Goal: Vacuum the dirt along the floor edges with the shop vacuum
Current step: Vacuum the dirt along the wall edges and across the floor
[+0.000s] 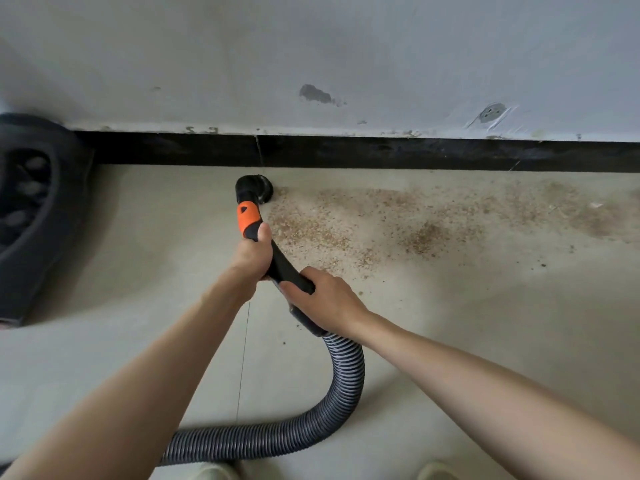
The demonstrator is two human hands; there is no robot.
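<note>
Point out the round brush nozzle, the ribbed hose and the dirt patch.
round brush nozzle [258, 192], head view, black top.
ribbed hose [346, 382], head view, bend below the handle.
dirt patch [346, 220], head view, left part.

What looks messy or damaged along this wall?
Brown gritty dirt is strewn over the floor right of the brush nozzle. On the wall, a grey patch shows chipped paint, and scuffs run above the black baseboard.

Both hands [250, 258] [325, 299] gripping vacuum wand [284, 268], nozzle [254, 190] at dirt [346, 223]
</note>
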